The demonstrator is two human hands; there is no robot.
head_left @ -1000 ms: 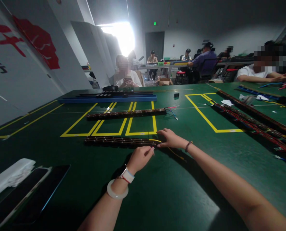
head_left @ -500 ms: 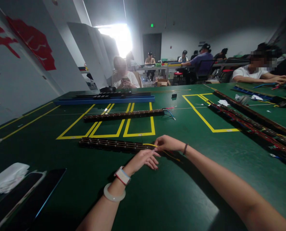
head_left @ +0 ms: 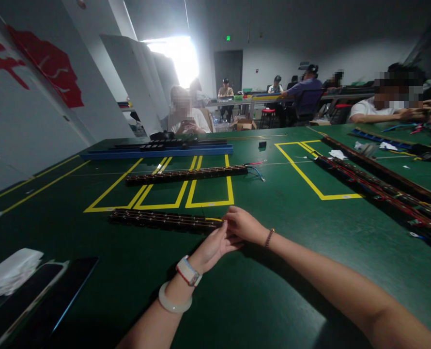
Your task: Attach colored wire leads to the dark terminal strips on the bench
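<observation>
A long black bar [head_left: 157, 220] with rows of small metallic spots lies on the green table in front of me. From its right end comes a short visible length of yellow wire [head_left: 212, 219], running into my fingers. My right hand [head_left: 247, 225] is closed in a pinch at that wire, its fingertips touching my left thumb. My left hand [head_left: 215, 247] sits just below, palm partly turned up, thumb and fingers bent around the bar's right end. What the left fingers grip is hidden, as is the wire's loose end.
Beyond lies a similar bar [head_left: 186, 174] with red and blue leads, then a blue channel [head_left: 157, 151]. Wired bars [head_left: 368, 186] lie at right. A dark flat device [head_left: 66, 295] and white tissue [head_left: 14, 271] are at lower left. Other people sit around.
The black bar has slid slightly left. Both hands have drawn closer together, the right moving left; the left palm has turned up and its fingers have bent. The wire's loose end is now hidden.
</observation>
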